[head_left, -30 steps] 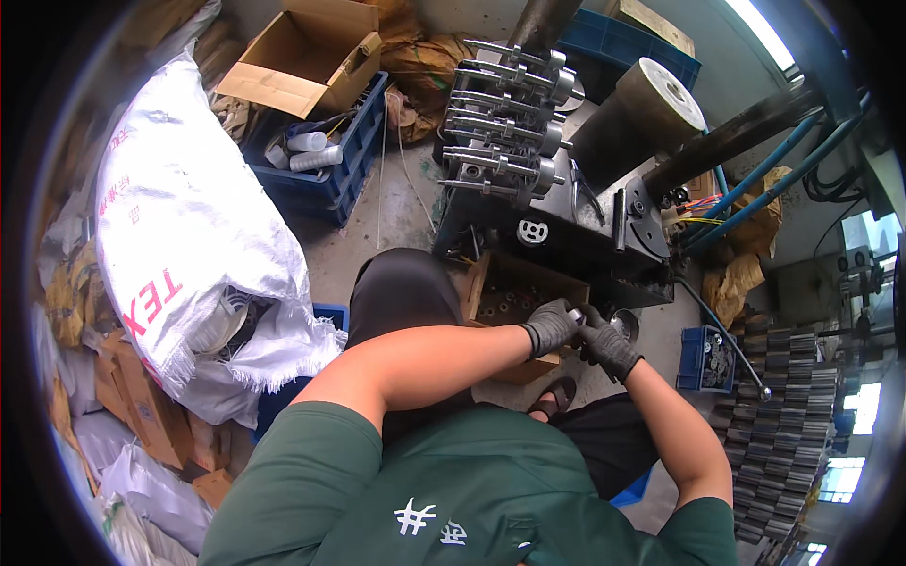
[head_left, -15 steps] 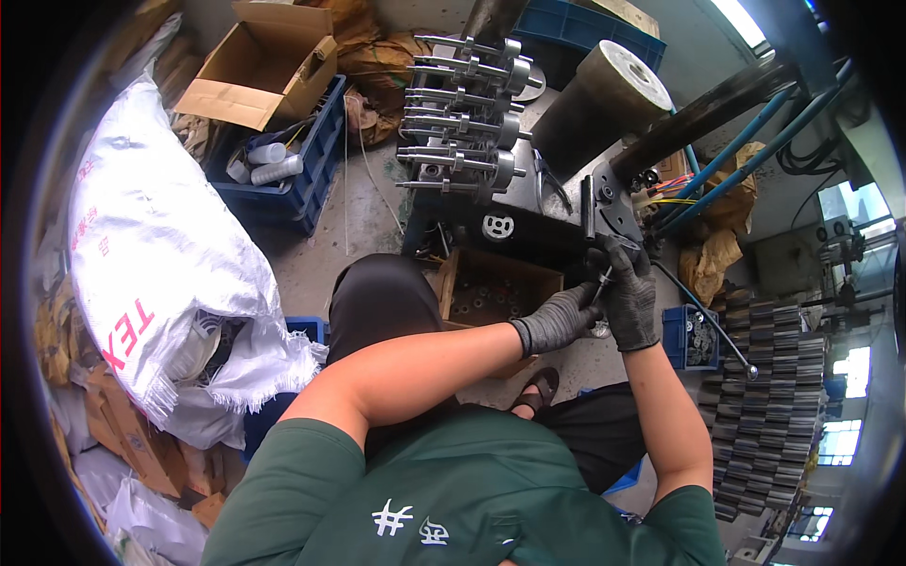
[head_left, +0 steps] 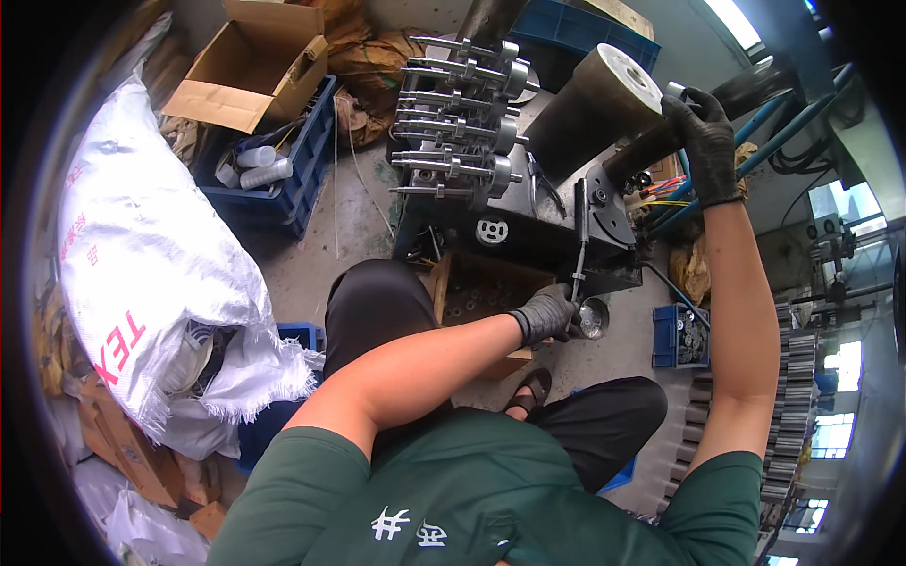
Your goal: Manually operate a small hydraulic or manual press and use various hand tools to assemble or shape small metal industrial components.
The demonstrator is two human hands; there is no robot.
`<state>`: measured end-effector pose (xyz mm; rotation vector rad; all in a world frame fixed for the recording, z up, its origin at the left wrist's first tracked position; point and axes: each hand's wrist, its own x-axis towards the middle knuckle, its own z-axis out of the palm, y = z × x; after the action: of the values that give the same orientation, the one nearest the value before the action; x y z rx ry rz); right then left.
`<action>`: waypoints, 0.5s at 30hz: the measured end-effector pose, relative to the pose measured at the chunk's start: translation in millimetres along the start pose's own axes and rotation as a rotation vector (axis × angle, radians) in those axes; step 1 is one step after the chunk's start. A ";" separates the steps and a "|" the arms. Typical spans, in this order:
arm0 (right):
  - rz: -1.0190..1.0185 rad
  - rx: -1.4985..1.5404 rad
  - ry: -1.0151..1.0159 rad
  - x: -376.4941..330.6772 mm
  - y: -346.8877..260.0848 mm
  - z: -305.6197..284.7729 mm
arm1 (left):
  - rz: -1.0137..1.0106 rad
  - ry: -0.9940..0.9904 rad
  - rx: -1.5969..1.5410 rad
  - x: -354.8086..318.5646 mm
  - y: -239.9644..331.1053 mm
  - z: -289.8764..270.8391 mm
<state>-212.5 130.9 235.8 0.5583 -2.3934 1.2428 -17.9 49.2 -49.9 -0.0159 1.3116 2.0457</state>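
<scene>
Both of my hands wear dark grey gloves. My left hand (head_left: pixel 547 314) is closed round the lower end of a slim metal shaft (head_left: pixel 578 259), low in front of the black metal fixture (head_left: pixel 609 212). The shaft points up toward the fixture; whether it touches it I cannot tell. My right hand (head_left: pixel 706 141) is raised beside the large upright cylinder (head_left: pixel 609 99). At its fingertips is a small pale, ring-like metal piece (head_left: pixel 675 90). Several metal shafts with round discs (head_left: pixel 462 118) lie in a row on the bench to the left.
A wooden box of small round parts (head_left: pixel 481 292) sits below the bench. A metal bowl (head_left: pixel 593 319) is beside my left hand. A blue bin (head_left: pixel 679 335) stands at the right, near stacked metal bars (head_left: pixel 797 396). A white sack (head_left: pixel 160 245) and a blue crate (head_left: pixel 307 156) are on the left.
My hands, close together before the fixture earlier, are now apart. The right rose up and to the right beside the cylinder. The left stayed low, moving slightly left with the shaft.
</scene>
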 end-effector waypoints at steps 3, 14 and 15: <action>0.059 -0.028 -0.104 22.5 -6.5 3.5 | -0.052 0.008 0.043 1.9 5.9 4.9; -0.047 -0.258 -0.239 74.4 23.3 23.3 | 0.237 0.076 0.042 18.6 17.6 -1.5; -0.020 -0.259 -0.224 73.8 24.0 25.3 | 0.210 0.068 -0.005 17.8 21.4 -2.6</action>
<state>-291.0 110.1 243.3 0.6680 -2.6722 0.8805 -44.2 51.5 -40.7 0.0530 1.4006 2.2413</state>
